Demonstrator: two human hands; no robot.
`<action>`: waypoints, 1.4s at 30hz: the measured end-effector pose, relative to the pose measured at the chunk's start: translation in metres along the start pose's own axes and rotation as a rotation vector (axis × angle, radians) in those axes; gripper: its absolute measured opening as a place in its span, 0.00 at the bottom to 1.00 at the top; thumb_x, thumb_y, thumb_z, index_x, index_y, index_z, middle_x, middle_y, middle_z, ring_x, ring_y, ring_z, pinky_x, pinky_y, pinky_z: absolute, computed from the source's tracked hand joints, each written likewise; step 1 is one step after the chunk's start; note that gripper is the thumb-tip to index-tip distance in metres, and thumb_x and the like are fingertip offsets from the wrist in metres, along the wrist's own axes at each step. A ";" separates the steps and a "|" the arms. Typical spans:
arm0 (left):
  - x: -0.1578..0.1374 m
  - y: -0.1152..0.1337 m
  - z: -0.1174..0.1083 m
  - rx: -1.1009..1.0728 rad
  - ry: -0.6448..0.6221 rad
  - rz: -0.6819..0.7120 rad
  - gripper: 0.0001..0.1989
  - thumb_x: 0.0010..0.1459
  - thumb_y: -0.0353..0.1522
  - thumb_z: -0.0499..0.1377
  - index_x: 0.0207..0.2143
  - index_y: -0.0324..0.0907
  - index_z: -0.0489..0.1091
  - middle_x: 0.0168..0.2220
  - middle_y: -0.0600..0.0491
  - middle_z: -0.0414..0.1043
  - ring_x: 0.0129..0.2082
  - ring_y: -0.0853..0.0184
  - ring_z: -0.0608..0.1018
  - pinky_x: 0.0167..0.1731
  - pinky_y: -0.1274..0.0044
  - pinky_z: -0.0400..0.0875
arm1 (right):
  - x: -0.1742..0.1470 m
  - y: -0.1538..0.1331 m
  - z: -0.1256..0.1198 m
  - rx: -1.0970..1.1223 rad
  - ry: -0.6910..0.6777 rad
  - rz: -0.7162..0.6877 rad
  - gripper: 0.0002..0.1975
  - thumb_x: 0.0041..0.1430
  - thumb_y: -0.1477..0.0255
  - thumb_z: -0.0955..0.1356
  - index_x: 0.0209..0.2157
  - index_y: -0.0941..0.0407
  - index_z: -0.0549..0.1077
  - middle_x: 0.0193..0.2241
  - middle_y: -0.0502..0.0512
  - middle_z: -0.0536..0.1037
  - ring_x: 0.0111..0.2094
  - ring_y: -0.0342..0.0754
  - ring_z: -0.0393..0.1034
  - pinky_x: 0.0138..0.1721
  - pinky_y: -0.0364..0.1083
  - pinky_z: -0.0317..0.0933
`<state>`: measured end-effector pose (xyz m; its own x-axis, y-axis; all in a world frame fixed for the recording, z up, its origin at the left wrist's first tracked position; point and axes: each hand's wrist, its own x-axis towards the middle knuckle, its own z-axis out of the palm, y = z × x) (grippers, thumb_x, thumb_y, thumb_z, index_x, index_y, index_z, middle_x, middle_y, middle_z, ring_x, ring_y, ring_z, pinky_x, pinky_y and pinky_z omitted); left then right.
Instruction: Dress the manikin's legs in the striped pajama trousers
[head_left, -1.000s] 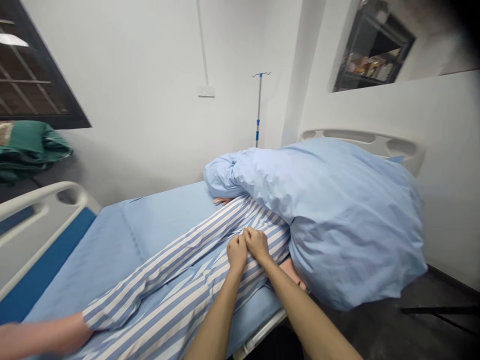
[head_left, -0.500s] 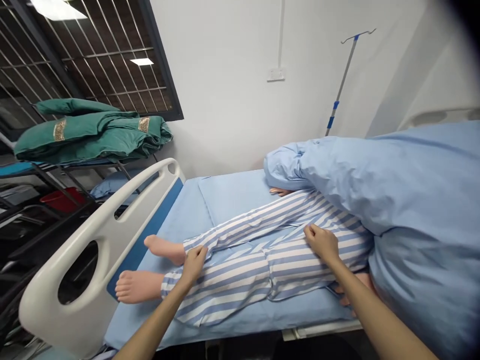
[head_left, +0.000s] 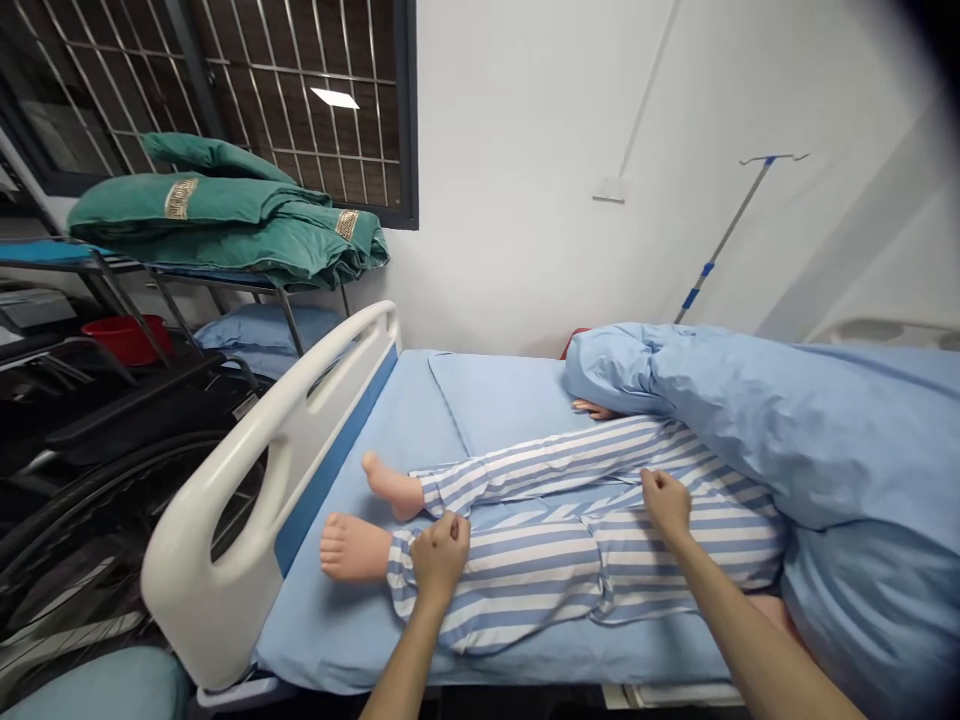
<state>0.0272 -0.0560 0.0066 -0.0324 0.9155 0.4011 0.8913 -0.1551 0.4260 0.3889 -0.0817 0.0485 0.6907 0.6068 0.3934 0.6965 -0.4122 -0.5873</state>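
Observation:
A manikin in blue-and-white striped pyjama trousers (head_left: 525, 560) lies on the bed, its two bare feet (head_left: 358, 548) toward the footboard. Near the ankle of the closer trouser leg, my left hand (head_left: 441, 555) is closed, its fingers curled at the cloth. My right hand (head_left: 666, 503) is closed at the thigh, where creases in the fabric run toward my fingers. What lies inside each fist is mostly hidden, but both appear to grip the trousers. A blue quilt (head_left: 750, 430) covers the manikin's upper body, and its far hand (head_left: 595, 410) pokes out.
The white footboard (head_left: 225, 480) rises at the left, with a wheelchair (head_left: 150, 460) beyond it. Green folded bedding (head_left: 247, 215) is piled by the barred window. An IV pole (head_left: 724, 240) stands behind the bed near the wall. Blue sheeting (head_left: 502, 385) covers the mattress.
The view has shifted, so the bed appears farther right and lower. My left hand has turned, its back now more toward me. Both hands remain closed at the trousers.

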 end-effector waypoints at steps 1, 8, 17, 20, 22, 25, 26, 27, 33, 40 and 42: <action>-0.001 -0.001 0.000 -0.013 0.003 0.003 0.13 0.51 0.33 0.48 0.16 0.42 0.63 0.17 0.55 0.67 0.18 0.72 0.66 0.22 0.77 0.44 | -0.010 -0.023 0.012 0.119 -0.004 -0.032 0.17 0.49 0.64 0.59 0.12 0.55 0.52 0.12 0.47 0.54 0.19 0.41 0.48 0.22 0.42 0.43; 0.006 -0.006 -0.010 -0.216 -0.088 -0.050 0.14 0.53 0.34 0.47 0.17 0.42 0.63 0.17 0.54 0.68 0.20 0.70 0.67 0.22 0.78 0.48 | -0.127 -0.212 0.081 0.749 -0.377 -0.218 0.19 0.51 0.63 0.60 0.14 0.55 0.49 0.14 0.44 0.50 0.19 0.39 0.46 0.21 0.40 0.45; 0.013 -0.017 -0.018 -0.595 -0.084 -0.295 0.25 0.57 0.41 0.37 0.25 0.40 0.69 0.26 0.44 0.73 0.29 0.63 0.73 0.29 0.76 0.61 | -0.202 -0.218 0.105 0.701 -0.498 -0.286 0.18 0.55 0.64 0.58 0.15 0.56 0.52 0.13 0.44 0.53 0.17 0.39 0.48 0.21 0.41 0.43; 0.013 -0.015 -0.018 -0.585 -0.095 -0.304 0.25 0.56 0.42 0.38 0.28 0.39 0.70 0.30 0.43 0.74 0.33 0.61 0.73 0.32 0.75 0.62 | -0.207 -0.211 0.108 0.625 -0.495 -0.331 0.18 0.56 0.65 0.57 0.15 0.57 0.53 0.13 0.45 0.55 0.17 0.39 0.49 0.21 0.41 0.42; 0.015 -0.014 -0.021 -0.620 -0.101 -0.295 0.24 0.56 0.42 0.39 0.27 0.39 0.70 0.31 0.44 0.74 0.33 0.62 0.73 0.32 0.75 0.62 | -0.206 -0.212 0.108 0.607 -0.501 -0.330 0.18 0.56 0.65 0.56 0.15 0.57 0.54 0.13 0.45 0.56 0.18 0.39 0.51 0.21 0.41 0.42; 0.022 -0.012 -0.027 -0.703 -0.127 -0.245 0.22 0.54 0.43 0.43 0.23 0.40 0.69 0.26 0.47 0.73 0.28 0.63 0.73 0.30 0.75 0.63 | -0.203 -0.214 0.108 0.626 -0.494 -0.311 0.18 0.57 0.65 0.55 0.15 0.56 0.55 0.13 0.46 0.59 0.18 0.40 0.53 0.21 0.40 0.43; 0.025 -0.011 -0.029 -0.724 -0.126 -0.227 0.21 0.54 0.43 0.44 0.21 0.39 0.68 0.24 0.48 0.72 0.26 0.64 0.72 0.29 0.76 0.62 | -0.203 -0.214 0.109 0.641 -0.486 -0.308 0.19 0.57 0.66 0.55 0.15 0.56 0.56 0.13 0.46 0.60 0.18 0.40 0.54 0.21 0.40 0.44; 0.027 -0.010 -0.030 -0.744 -0.117 -0.216 0.21 0.53 0.44 0.45 0.20 0.39 0.67 0.22 0.49 0.71 0.24 0.65 0.71 0.27 0.76 0.62 | -0.203 -0.214 0.109 0.657 -0.481 -0.309 0.19 0.57 0.66 0.55 0.15 0.56 0.56 0.13 0.47 0.60 0.18 0.40 0.54 0.21 0.41 0.44; 0.029 -0.007 -0.015 -0.685 -0.076 -0.312 0.22 0.54 0.43 0.42 0.20 0.40 0.66 0.24 0.48 0.72 0.27 0.65 0.72 0.28 0.77 0.62 | -0.203 -0.211 0.108 0.696 -0.478 -0.289 0.20 0.58 0.65 0.54 0.15 0.56 0.57 0.14 0.47 0.61 0.18 0.40 0.55 0.22 0.41 0.45; 0.022 -0.018 0.006 -0.421 -0.026 -0.152 0.19 0.55 0.39 0.41 0.28 0.40 0.68 0.25 0.47 0.72 0.27 0.65 0.73 0.30 0.76 0.63 | -0.202 -0.212 0.105 0.590 -0.465 -0.332 0.20 0.59 0.67 0.54 0.16 0.57 0.58 0.15 0.48 0.64 0.18 0.40 0.56 0.21 0.41 0.43; 0.022 -0.021 0.010 -0.397 0.002 -0.134 0.18 0.54 0.38 0.41 0.30 0.40 0.68 0.28 0.46 0.73 0.30 0.64 0.73 0.32 0.75 0.64 | -0.199 -0.211 0.101 0.481 -0.446 -0.402 0.19 0.59 0.68 0.53 0.17 0.57 0.60 0.16 0.50 0.67 0.19 0.40 0.57 0.22 0.42 0.41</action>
<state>0.0120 -0.0289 -0.0020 -0.1372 0.9366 0.3225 0.6359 -0.1664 0.7536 0.0845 -0.0464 0.0226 0.1874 0.9063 0.3788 0.6460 0.1767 -0.7426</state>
